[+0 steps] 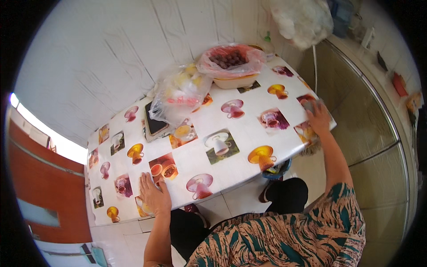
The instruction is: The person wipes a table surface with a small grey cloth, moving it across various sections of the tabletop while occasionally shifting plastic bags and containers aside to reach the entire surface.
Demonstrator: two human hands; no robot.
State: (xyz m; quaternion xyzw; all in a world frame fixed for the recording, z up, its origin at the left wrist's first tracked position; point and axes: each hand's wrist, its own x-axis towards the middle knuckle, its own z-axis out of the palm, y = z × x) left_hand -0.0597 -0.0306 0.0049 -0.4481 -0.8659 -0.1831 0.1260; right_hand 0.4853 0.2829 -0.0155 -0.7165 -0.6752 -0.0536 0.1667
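Observation:
A table [242, 130] in front of me is covered with a white cloth printed with coloured cups and saucers. My left hand [155, 195] rests flat near the front edge, fingers stretched out and holding nothing. At the right end, my right hand [319, 119] bends down over the tabletop. A small greyish patch shows at its fingertips; I cannot make out what it is. Toward the back stands a cream basin [235, 82] lined with a pinkish plastic bag, with dark grapes [227, 59] in it. Beside it lies a clear plastic bag [181, 95] with yellowish things inside.
A dark flat tablet-like object [155, 121] lies partly under the clear bag. A bottle [267, 44] stands behind the basin, near the tiled wall. Right of the table is a glass-panelled cabinet [371, 120]. A blue-lined bin [278, 170] sits below the front edge.

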